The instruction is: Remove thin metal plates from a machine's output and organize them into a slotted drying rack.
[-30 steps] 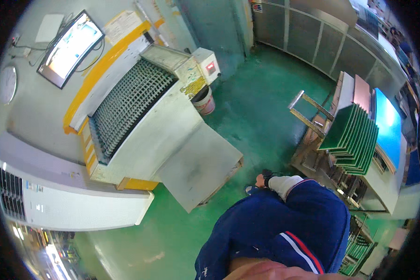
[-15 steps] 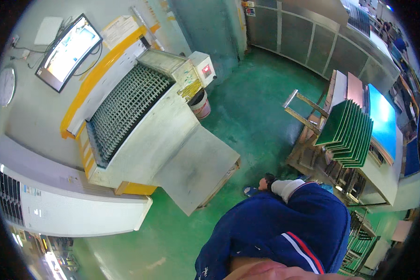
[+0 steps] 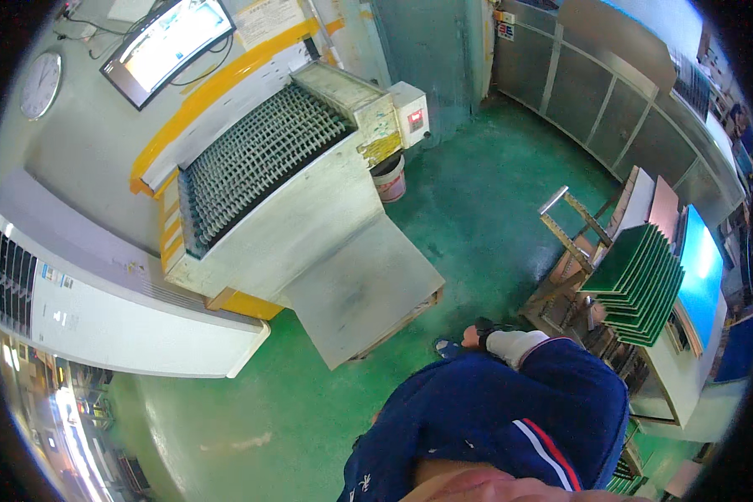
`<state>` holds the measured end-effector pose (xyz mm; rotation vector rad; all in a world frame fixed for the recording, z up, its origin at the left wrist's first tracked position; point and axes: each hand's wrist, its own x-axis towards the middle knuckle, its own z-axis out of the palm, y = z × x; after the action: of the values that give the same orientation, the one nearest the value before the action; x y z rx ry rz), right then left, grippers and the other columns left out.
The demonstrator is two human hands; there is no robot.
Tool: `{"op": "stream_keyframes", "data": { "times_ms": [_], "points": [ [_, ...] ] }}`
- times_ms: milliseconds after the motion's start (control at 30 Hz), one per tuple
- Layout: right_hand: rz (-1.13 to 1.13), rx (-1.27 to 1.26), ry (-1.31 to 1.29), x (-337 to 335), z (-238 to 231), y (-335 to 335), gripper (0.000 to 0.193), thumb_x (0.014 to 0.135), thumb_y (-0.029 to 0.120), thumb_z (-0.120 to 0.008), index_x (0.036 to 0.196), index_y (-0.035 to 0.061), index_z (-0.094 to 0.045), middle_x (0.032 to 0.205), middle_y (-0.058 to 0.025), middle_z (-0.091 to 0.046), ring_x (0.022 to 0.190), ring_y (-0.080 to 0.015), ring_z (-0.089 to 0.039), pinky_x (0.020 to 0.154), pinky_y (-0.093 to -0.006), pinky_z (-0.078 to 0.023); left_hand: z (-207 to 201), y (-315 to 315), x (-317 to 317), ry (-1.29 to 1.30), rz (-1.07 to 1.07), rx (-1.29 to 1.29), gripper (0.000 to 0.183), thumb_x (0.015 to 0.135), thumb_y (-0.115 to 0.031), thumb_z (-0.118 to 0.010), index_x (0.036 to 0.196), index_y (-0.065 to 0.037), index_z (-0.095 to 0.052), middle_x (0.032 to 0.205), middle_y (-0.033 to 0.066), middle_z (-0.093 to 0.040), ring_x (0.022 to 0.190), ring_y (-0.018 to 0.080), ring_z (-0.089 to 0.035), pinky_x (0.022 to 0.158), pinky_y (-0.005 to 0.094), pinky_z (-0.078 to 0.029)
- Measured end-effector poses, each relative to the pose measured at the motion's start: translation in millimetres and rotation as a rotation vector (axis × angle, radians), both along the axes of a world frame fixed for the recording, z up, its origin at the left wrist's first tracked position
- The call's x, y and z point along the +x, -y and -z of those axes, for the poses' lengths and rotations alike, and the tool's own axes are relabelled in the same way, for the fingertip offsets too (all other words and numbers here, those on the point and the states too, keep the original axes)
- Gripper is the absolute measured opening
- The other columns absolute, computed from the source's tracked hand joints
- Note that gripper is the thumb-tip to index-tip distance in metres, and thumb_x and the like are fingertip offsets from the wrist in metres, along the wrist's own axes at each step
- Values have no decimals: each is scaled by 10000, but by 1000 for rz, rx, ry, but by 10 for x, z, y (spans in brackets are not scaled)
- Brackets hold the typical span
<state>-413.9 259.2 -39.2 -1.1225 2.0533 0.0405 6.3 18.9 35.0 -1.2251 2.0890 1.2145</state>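
Note:
My right hand (image 3: 472,337) hangs low beside my body, small in the picture, with a black band at the wrist and a white cuff (image 3: 512,345) below my navy sleeve. Its fingers are too small and partly hidden to tell whether they hold anything. A blue patterned slipper (image 3: 448,348) shows just beside it on the floor. My left hand cannot be made out; only a sliver of skin shows at the left edge of my clothing. Closest in front of me is the grey plate (image 3: 364,289) at the end of a roller machine (image 3: 263,155).
To the right, several dark green boards (image 3: 636,280) stand in a row on a bench, beside a blue sheet (image 3: 699,272) and a metal-handled frame (image 3: 573,226). A bucket (image 3: 389,180) stands by the machine. A white air conditioner (image 3: 134,322) is at left, below a wall screen (image 3: 169,48).
My view has turned, so the machine shifts up and right while the bench and boards shift right and down. My right hand stays low in about the same place.

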Motion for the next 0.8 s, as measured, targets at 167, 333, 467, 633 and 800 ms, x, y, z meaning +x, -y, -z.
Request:
{"op": "stream_keyframes", "data": {
  "times_ms": [167, 333, 467, 633, 800],
  "points": [
    [-13, -26, -21, -91, -95, -36, 417, 821, 388, -607, 1045, 44, -686, 743, -187, -686, 650, -330, -667, 586, -467, -513, -30, 11, -164, 2, 72, -6, 443, 848, -422, -599, 1072, -44, -658, 976, 172, -686, 857, 329, -666, 716, 445, -533],
    [-92, -39, -73, -118, -206, -93, 437, 826, 400, -603, 1070, 45, -680, 748, -189, -687, 655, -333, -669, 589, -468, -513, -76, 115, -369, -6, 171, -16, 441, 851, -420, -599, 1070, -41, -658, 974, 170, -687, 854, 326, -666, 715, 441, -534],
    [-133, -81, -108, -173, -396, -81, 453, 830, 409, -600, 1091, 46, -675, 751, -191, -687, 658, -334, -670, 591, -469, -513, -144, 186, -725, -16, 293, -33, 439, 853, -418, -599, 1068, -39, -658, 972, 169, -687, 852, 323, -667, 714, 438, -535],
    [75, -55, -13, -708, 15, -294, 520, 826, 487, -575, 1193, 124, -643, 832, -173, -698, 764, -372, -672, 682, -477, -523, -292, 233, -1490, -86, 537, -63, 437, 856, -416, -600, 1065, -37, -657, 970, 167, -688, 849, 319, -667, 712, 433, -536],
    [64, -361, 20, -1256, 91, -484, 467, 836, 523, -581, 970, 102, -731, 833, -172, -697, 765, -357, -668, 684, -455, -518, -482, 210, -2648, -200, 772, -95, 435, 859, -414, -600, 1063, -34, -657, 967, 165, -688, 846, 316, -668, 711, 429, -537]
  ]
}}
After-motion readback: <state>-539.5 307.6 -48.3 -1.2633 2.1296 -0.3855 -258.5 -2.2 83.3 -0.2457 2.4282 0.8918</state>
